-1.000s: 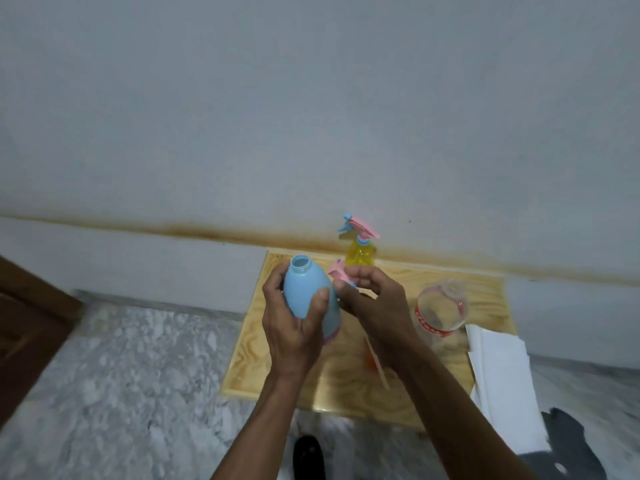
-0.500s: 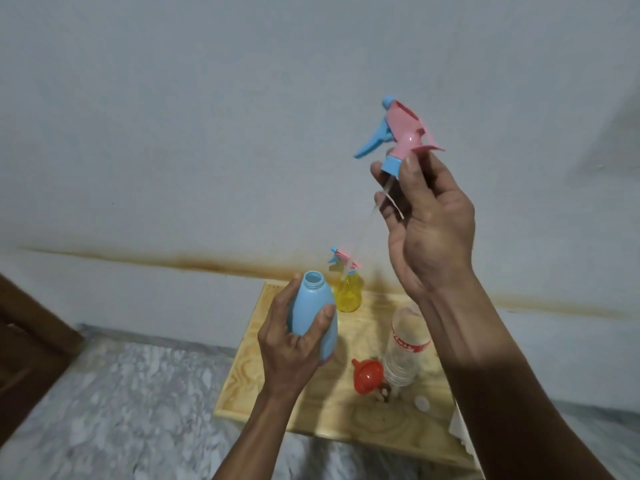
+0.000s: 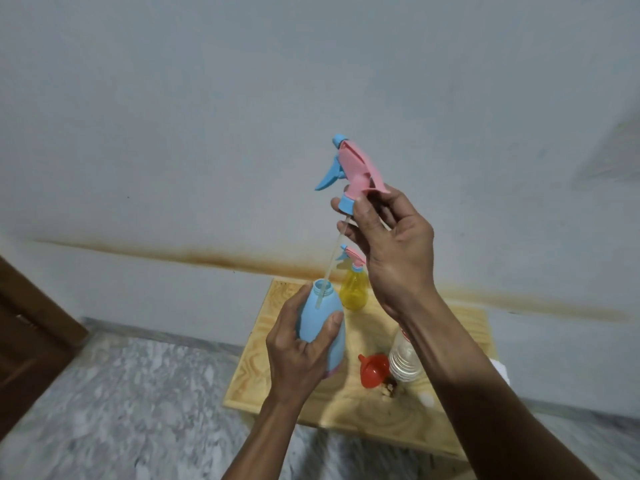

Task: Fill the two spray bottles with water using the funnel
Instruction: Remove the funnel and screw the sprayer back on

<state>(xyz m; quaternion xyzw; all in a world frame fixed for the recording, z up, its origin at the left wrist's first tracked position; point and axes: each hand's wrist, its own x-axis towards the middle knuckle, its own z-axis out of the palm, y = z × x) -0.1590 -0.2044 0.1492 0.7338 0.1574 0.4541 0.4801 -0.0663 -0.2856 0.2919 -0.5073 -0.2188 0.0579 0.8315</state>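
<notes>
My left hand (image 3: 298,355) grips a light blue spray bottle (image 3: 320,315) with its neck uncovered, held above the wooden board (image 3: 277,386). My right hand (image 3: 388,244) holds up its pink and blue spray head (image 3: 353,168) by the collar; the clear dip tube hangs down with its tip at the blue bottle's mouth. A yellow spray bottle (image 3: 353,289) with its head on stands at the board's back. A red funnel (image 3: 374,370) lies on the board next to a clear plastic water bottle (image 3: 403,362), partly hidden by my right forearm.
The board sits on a grey marble floor (image 3: 138,393) against a white wall with a rusty stain line. A dark wooden door edge (image 3: 31,341) is at the left. A small white cap (image 3: 426,399) lies on the board near the water bottle.
My right hand unscrewed the spray head and lifted it high out of the blue bottle, then lowered it slightly. The view tilted up, so the white cloth at the right left sight.
</notes>
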